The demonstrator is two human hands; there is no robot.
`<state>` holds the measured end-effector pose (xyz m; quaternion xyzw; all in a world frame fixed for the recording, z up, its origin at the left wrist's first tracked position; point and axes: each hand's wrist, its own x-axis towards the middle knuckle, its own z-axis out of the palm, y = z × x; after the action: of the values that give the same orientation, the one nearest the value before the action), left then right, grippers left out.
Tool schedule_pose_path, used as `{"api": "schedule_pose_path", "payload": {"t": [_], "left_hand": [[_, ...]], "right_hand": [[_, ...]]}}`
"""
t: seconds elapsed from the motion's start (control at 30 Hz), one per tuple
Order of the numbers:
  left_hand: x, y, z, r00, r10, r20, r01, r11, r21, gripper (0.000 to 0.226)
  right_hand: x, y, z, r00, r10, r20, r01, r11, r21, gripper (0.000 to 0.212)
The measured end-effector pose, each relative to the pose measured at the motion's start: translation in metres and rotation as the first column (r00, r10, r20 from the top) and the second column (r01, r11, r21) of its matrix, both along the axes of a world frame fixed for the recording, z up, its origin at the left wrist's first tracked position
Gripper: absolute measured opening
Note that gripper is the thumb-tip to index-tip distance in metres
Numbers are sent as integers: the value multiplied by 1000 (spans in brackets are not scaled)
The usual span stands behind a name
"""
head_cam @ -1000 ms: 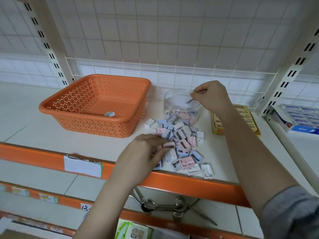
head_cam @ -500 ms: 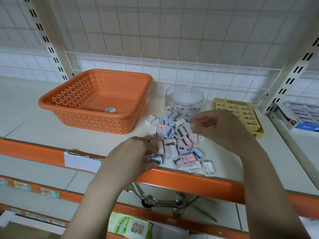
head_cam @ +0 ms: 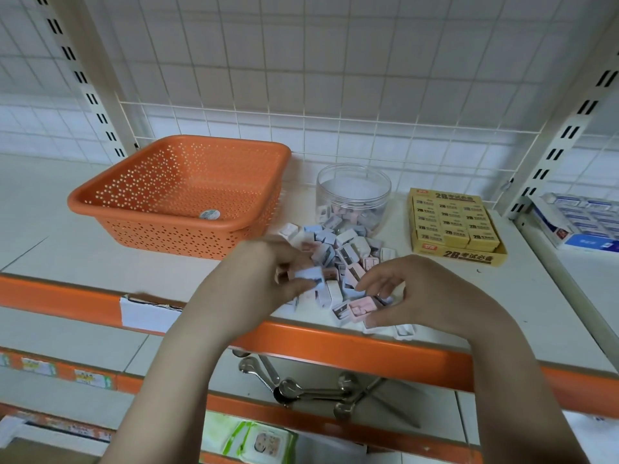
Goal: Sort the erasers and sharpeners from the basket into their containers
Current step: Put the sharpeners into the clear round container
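Note:
A heap of small pastel sharpeners (head_cam: 345, 252) lies on the white shelf in front of a clear round jar (head_cam: 353, 195) that holds several more. My left hand (head_cam: 258, 283) grips a few sharpeners at the heap's left edge, a pale blue one (head_cam: 313, 274) showing between its fingers. My right hand (head_cam: 412, 293) pinches a pink sharpener (head_cam: 363, 306) at the heap's front, near the shelf edge. The orange perforated basket (head_cam: 181, 195) stands to the left with only a sticker inside. A yellow box of erasers (head_cam: 452, 226) sits right of the jar.
The shelf's orange front rail (head_cam: 351, 349) runs just under my hands. A white upright post (head_cam: 552, 145) rises at the right, with a blue-and-white box (head_cam: 582, 226) beyond it. Metal spoons (head_cam: 301, 386) lie on the lower shelf.
My right hand came back from the jar and dropped to the heap's front, now pinching a pink sharpener. My left hand lifted slightly with sharpeners gathered in its fingers.

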<state>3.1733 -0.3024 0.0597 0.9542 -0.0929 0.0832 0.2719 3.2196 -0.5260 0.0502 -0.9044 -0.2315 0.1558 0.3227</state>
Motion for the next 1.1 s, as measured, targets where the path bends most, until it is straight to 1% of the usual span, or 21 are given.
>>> {"api": "schedule_pose_path", "payload": {"t": [0.1, 0.33, 0.4, 0.53, 0.67, 0.8, 0.9, 1.0, 1.03, 1.1], "left_hand": [[16, -4, 16, 995, -13, 95, 12, 1000, 7, 25], [80, -25, 54, 977, -57, 207, 36, 994, 106, 20], [102, -34, 60, 981, -78, 180, 60, 993, 100, 20], [142, -48, 53, 994, -83, 69, 77, 993, 92, 25], [162, -51, 37, 996, -90, -28, 93, 979, 181, 25], [165, -49, 34, 996, -84, -39, 90, 974, 208, 24], [155, -46, 37, 998, -63, 21, 58, 982, 179, 21], [133, -41, 35, 995, -49, 83, 39, 993, 115, 15], [123, -39, 33, 993, -48, 106, 36, 994, 108, 15], [101, -37, 29, 987, -52, 154, 32, 991, 128, 16]], "right_hand": [[-4, 1, -4, 1000, -11, 7, 11, 1000, -22, 37], [-11, -4, -11, 997, -56, 51, 55, 998, 17, 30], [-12, -8, -12, 995, -79, 64, 77, 996, 34, 27], [-16, -16, -12, 987, -140, 74, 135, 988, 78, 21], [-20, -23, -14, 983, -166, 79, 159, 984, 79, 20], [-18, -25, -18, 962, -252, 109, 237, 962, 136, 16], [-15, -24, -22, 929, -340, 144, 313, 932, 183, 20], [-13, -18, -19, 905, -382, 187, 325, 904, 277, 11], [-12, -15, -16, 898, -394, 197, 326, 895, 306, 12], [-6, -10, -11, 877, -424, 225, 324, 869, 373, 20]]}}
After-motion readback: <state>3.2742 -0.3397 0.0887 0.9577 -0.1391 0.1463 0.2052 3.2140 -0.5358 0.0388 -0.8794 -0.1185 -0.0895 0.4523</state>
